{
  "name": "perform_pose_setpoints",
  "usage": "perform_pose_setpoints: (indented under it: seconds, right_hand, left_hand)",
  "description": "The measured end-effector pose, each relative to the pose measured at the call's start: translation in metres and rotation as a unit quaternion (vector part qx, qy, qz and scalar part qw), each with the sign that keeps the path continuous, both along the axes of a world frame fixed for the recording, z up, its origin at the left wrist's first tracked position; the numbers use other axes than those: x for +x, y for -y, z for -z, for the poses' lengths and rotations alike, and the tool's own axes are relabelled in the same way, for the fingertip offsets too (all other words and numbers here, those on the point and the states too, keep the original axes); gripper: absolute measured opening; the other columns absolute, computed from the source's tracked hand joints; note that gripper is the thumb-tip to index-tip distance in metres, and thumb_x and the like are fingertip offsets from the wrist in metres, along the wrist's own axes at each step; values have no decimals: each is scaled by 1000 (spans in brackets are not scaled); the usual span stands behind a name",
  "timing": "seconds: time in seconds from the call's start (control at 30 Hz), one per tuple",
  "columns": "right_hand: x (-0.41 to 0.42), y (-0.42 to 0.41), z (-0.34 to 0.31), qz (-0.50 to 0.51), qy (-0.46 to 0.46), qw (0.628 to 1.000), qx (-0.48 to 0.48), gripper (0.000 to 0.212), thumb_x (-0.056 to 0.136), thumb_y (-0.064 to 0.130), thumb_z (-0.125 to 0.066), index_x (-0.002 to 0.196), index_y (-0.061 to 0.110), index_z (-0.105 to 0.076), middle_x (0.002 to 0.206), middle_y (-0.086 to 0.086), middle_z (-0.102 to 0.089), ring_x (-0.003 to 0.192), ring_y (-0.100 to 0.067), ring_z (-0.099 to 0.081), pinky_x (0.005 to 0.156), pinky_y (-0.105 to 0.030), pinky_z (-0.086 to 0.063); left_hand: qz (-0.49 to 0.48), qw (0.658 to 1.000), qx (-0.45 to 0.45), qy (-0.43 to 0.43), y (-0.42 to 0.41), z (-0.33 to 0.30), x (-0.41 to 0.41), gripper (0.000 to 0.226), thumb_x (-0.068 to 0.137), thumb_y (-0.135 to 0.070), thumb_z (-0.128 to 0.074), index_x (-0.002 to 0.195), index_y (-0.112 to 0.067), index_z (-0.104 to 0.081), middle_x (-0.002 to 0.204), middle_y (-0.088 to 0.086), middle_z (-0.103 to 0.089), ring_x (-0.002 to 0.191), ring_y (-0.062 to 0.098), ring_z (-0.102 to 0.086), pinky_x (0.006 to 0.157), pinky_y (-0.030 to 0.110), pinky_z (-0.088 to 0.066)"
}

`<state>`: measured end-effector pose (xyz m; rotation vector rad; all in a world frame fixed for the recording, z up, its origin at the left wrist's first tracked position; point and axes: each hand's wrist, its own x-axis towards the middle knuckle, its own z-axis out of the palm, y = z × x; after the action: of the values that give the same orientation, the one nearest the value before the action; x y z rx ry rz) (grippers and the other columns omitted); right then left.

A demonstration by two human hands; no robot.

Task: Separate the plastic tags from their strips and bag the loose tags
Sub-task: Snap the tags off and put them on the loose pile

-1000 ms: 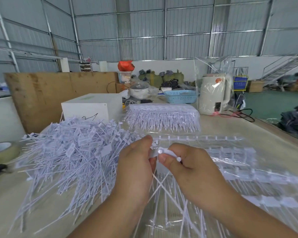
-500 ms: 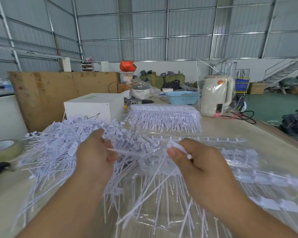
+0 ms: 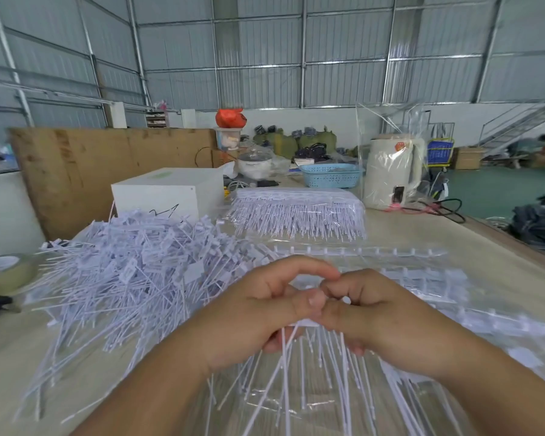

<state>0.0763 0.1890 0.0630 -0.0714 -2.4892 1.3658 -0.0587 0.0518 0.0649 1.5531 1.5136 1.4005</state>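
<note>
The strip of tags (image 3: 299,324) is lying crosswise between both hands, tails hanging toward the person, the left hand (image 3: 258,313) and right hand (image 3: 375,313) pinching it together, equally near.

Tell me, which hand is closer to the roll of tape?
Left. The left hand sits mid-table, with the loose tag pile between it and the tape at the table's left edge. The right hand is on the far side of the left hand, farther away.
</note>
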Motion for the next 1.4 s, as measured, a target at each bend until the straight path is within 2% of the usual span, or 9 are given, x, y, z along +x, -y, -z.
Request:
perform_pose_setpoints:
  seconds: [0.27,0.43,0.6,0.7,0.8,0.9,0.97,1.13,1.4]
  right_hand:
    - [3,-10,3,4,22,999,-44,39,68,57,-68,74,18,-63,53,1,-44,52,-17,-43,58,-30,-38]
    - [3,-13,5,-9,26,997,-77,24,73,28,-60,97,26,-60,55,5,-50,53,-12,-46,58,-25,-40]
    - [2,-7,5,-58,6,994,-87,54,82,19,-64,130,27,-41,92,-11,-67,61,1,-55,60,-13,-41]
    - [1,-7,8,-48,7,997,-56,61,81,28,-67,133,35,-37,87,-4,-62,69,1,-57,69,-15,-42]
    - [0,-8,11,-44,9,999,-31,57,77,42,-70,127,42,-43,75,12,-54,76,-8,-55,77,-28,-42]
    - [0,-2,9,4,12,999,47,33,74,65,-62,92,37,-60,68,9,-52,66,-10,-52,66,-36,-43]
    - [2,-3,6,32,38,995,87,49,74,73,-56,73,24,-57,61,6,-50,59,-18,-50,60,-42,-44]
    - [7,-7,1,24,78,994,69,40,93,46,-58,60,24,-50,55,9,-49,54,-12,-46,59,-34,-39]
    - [-2,6,4,105,-37,993,41,41,94,36,-58,61,16,-44,52,11,-35,49,-6,-31,47,-23,-26]
  left_hand:
    - [-49,996,9,77,2,0,-5,21,83,-37,-60,67,-24,-59,54,-3,-49,45,8,-42,44,20,-31]
    - [-70,996,3,50,-4,4,-1,23,83,-38,-62,64,-26,-56,54,-6,-47,46,9,-37,44,21,-28]
    - [9,999,-38,0,-4,6,-1,12,91,-38,-58,95,-30,-67,64,5,-45,53,17,-34,44,17,-27]
    - [42,996,-74,-23,0,5,-6,21,92,-35,-53,103,-35,-71,66,5,-46,58,18,-36,46,21,-26]
    - [62,992,-108,-29,4,1,-10,24,92,-33,-52,105,-38,-72,61,-6,-47,60,15,-37,51,21,-28]
    - [52,994,-95,-22,4,-3,-14,20,89,-35,-56,100,-31,-73,60,-6,-47,59,11,-40,56,29,-27]
    - [31,996,-84,-11,3,-5,-17,19,83,-41,-59,91,-30,-73,57,-7,-46,55,9,-40,54,27,-28]
    - [-5,998,-67,-1,11,11,-22,15,72,-40,-70,79,-26,-67,63,-7,-48,57,8,-41,55,23,-30]
    - [-108,991,59,48,-2,23,-4,33,69,-41,-76,62,-26,-47,56,-7,-36,50,10,-34,50,23,-30]
